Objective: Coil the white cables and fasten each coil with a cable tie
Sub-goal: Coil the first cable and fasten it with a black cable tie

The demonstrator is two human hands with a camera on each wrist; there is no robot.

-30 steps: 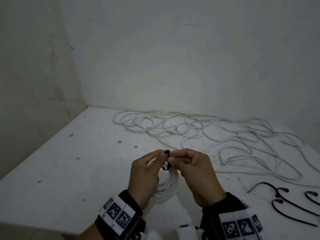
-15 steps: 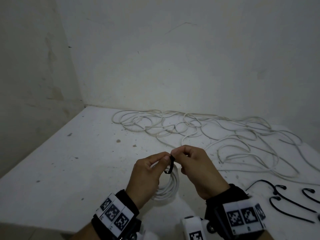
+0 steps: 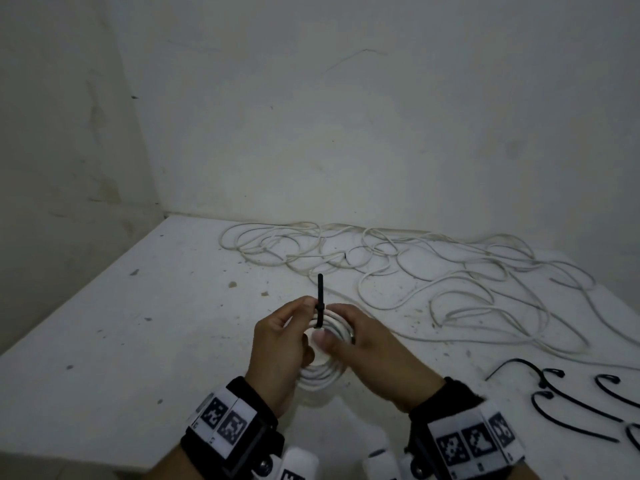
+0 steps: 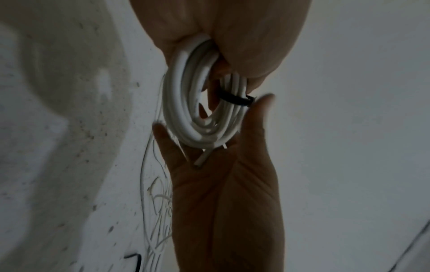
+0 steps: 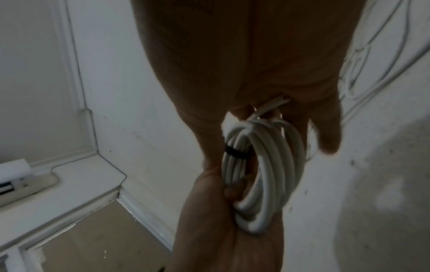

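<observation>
A small coil of white cable (image 3: 322,375) hangs between my two hands above the white table (image 3: 138,341). A black cable tie (image 3: 320,292) is cinched round the coil's top, its tail standing straight up and free. My left hand (image 3: 277,341) grips the coil's left side, fingertips by the tie's head. My right hand (image 3: 370,351) holds the right side, thumb on the front and fingers behind. The left wrist view shows the coil (image 4: 186,114), the tie band (image 4: 232,99) and the right palm (image 4: 221,202). The right wrist view shows the coil (image 5: 267,174) and tie (image 5: 235,152).
A long tangle of loose white cable (image 3: 450,271) sprawls across the back and right of the table. Several spare black cable ties (image 3: 571,400) lie at the right front. Walls close the back and left; the table's left edge drops off.
The tie's loose loop has been pulled tight round the coil. My right hand let go of the tail, which now stands up, and moved down onto the coil.
</observation>
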